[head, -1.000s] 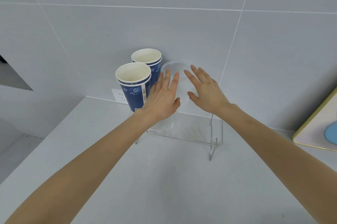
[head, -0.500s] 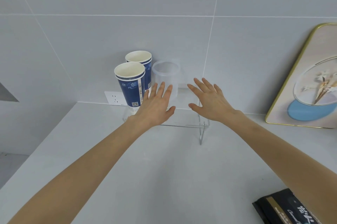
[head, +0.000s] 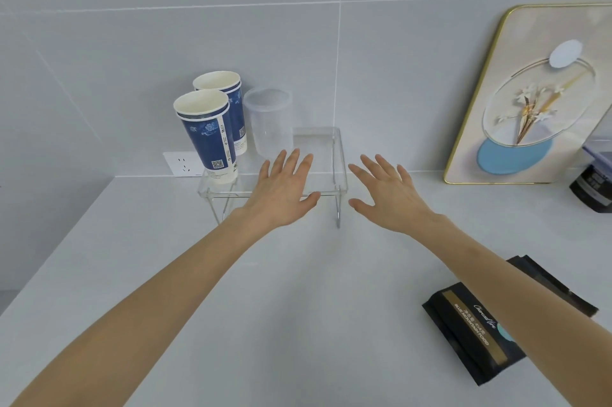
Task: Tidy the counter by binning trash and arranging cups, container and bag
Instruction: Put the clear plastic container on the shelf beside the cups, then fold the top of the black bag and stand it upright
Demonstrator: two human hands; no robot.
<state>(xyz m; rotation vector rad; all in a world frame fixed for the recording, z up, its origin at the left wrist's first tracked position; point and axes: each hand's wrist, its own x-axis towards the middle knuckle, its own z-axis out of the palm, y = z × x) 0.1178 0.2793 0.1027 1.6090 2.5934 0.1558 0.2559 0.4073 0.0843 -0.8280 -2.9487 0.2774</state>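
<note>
Two blue-and-white paper cups, the front cup (head: pixel 208 135) and the back cup (head: pixel 227 102), stand on the left of a clear acrylic shelf (head: pixel 328 171) against the wall. A clear plastic container (head: pixel 270 121) stands right of them on the same shelf. My left hand (head: pixel 284 189) hovers over the shelf's front edge, fingers spread, holding nothing. My right hand (head: pixel 387 194) is just right of the shelf, also spread and empty. A black bag (head: pixel 477 330) with gold lettering lies flat on the counter at lower right, partly under my right forearm.
A gold-framed picture (head: pixel 530 95) leans on the wall at right. A dark jar (head: pixel 592 184) sits at the far right edge. A wall socket (head: pixel 180 163) is behind the shelf's left end. The white counter (head: pixel 298 307) drops off at its left edge.
Both hands have drawn back from the clear container toward me and stay spread. The view has swung right and back, bringing the picture, bag and jar into sight.
</note>
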